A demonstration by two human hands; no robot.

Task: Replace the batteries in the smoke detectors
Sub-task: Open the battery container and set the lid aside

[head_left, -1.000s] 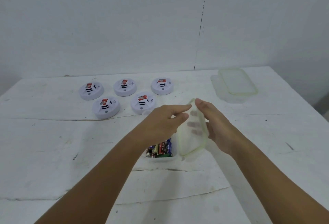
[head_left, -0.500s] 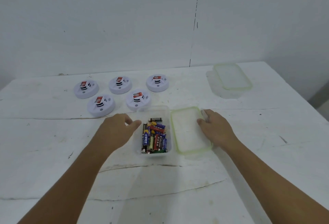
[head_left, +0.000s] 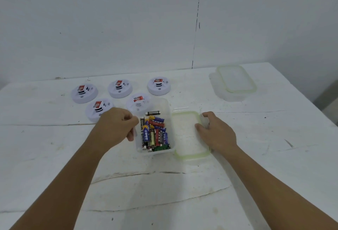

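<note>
Plastic lid (head_left: 186,134) — right hand (head_left: 216,133) curled on it.

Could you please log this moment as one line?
battery box open | lid on table, right hand gripping | left hand gripping box | detectors untouched
</note>
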